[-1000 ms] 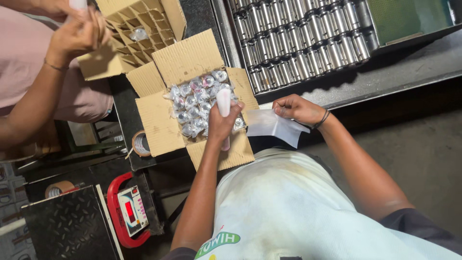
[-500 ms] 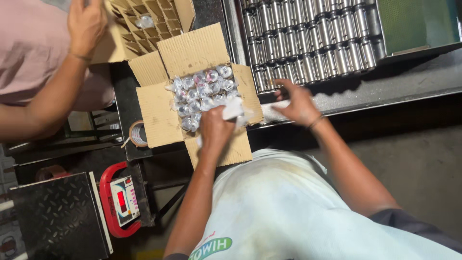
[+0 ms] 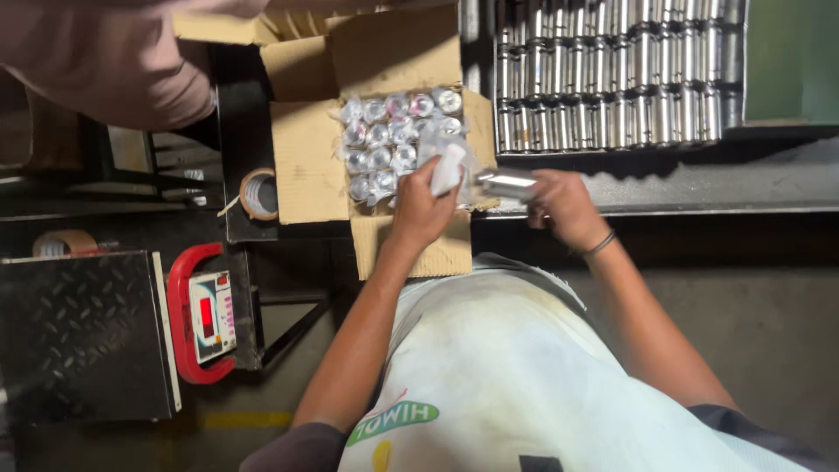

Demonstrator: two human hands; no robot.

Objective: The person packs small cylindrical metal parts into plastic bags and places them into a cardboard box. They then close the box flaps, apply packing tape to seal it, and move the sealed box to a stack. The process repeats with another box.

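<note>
1. My left hand (image 3: 419, 205) is clenched around a white wrapped piece (image 3: 447, 168) over the open brown cardboard box (image 3: 306, 162).
2. My right hand (image 3: 564, 203) grips a shiny metal cylinder (image 3: 507, 183) just beside the box.
3. Plastic-wrapped silver cylinders (image 3: 384, 144) fill the box.
4. A tape roll (image 3: 259, 194) lies left of it; the red scale (image 3: 203, 315), perhaps lit, sits lower left.

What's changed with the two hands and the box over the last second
The left hand, raised over the cardboard box a second ago with a white wrapped piece, has come down to the box's near edge, keeping hold of it. The right hand let go of the crumpled white wrapping and now grips a shiny metal cylinder. The box of wrapped cylinders and the tape roll stayed put.
</note>
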